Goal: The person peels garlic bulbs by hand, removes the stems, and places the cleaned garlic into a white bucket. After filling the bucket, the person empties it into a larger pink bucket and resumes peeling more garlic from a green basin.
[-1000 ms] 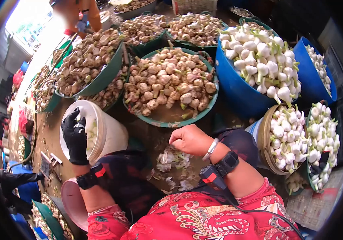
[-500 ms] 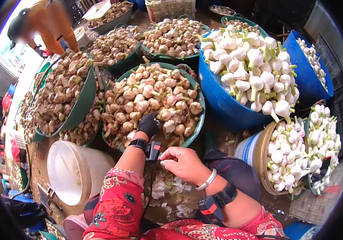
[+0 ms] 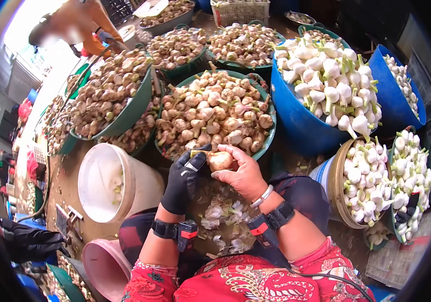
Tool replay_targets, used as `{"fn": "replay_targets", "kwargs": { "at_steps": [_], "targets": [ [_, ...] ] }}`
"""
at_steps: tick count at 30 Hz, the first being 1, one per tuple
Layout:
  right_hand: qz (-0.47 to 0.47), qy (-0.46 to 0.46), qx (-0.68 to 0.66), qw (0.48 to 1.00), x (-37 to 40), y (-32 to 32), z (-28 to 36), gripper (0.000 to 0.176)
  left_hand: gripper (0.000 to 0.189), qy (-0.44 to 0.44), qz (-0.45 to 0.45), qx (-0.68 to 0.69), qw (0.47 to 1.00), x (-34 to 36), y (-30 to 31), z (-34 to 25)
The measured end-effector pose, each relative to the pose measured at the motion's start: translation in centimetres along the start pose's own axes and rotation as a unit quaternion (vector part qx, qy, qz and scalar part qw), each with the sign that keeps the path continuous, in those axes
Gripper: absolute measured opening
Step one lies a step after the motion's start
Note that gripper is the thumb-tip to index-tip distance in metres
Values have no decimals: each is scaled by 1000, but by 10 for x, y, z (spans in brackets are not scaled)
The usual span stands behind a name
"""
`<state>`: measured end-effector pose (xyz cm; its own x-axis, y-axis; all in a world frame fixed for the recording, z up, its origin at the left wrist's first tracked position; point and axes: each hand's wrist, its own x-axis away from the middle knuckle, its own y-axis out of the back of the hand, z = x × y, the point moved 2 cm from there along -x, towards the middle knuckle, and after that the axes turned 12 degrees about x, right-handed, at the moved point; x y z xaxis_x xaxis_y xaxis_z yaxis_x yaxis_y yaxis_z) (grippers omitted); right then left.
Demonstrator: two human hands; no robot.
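A garlic bulb with brownish outer skin is held between both hands, its stem pointing left. My left hand, in a black glove, is closed around the stem end. The bare fingers and thumb of my right hand grip the bulb from the right. Just beyond the hands stands a green tub heaped with unpeeled garlic. Loose peeled skins lie on the ground below, between my knees.
A blue tub of white garlic stands right, with a tilted bucket of white bulbs nearer. A white bucket and a pink bucket are at left. More garlic tubs fill the back, where a person in orange bends over.
My left hand has come back from the garlic heap with a bulb, and my right hand has closed on it too. The view has shifted slightly left.
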<state>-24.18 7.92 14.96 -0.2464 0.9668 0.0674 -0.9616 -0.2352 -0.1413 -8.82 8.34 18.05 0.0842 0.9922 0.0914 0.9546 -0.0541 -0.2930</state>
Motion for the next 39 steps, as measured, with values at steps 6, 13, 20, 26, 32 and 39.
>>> {"fn": "replay_targets", "kwargs": {
  "at_steps": [6, 13, 20, 26, 32, 39],
  "targets": [
    [0, 7, -51, 999, 15, -10, -6, 52, 26, 27, -56, 69, 996, 23, 3, 2],
    [37, -38, -142, 988, 20, -5, -2, 45, 24, 40, -51, 55, 996, 36, -1, -14],
    [-59, 83, 78, 992, 25, -11, 3, 52, 21, -19, -74, 28, 997, 28, 0, -2],
    [-72, 82, 68, 992, 27, -13, 6, 54, 23, -21, -104, 22, 994, 32, 3, 7],
    [-68, 43, 61, 995, 25, -13, 0, 46, 24, -17, -92, 36, 995, 30, -2, -4],
    [-24, 8, -10, 1000, 23, -8, -6, 42, 25, 17, -91, 120, 988, 30, 2, 6]
  ]
}}
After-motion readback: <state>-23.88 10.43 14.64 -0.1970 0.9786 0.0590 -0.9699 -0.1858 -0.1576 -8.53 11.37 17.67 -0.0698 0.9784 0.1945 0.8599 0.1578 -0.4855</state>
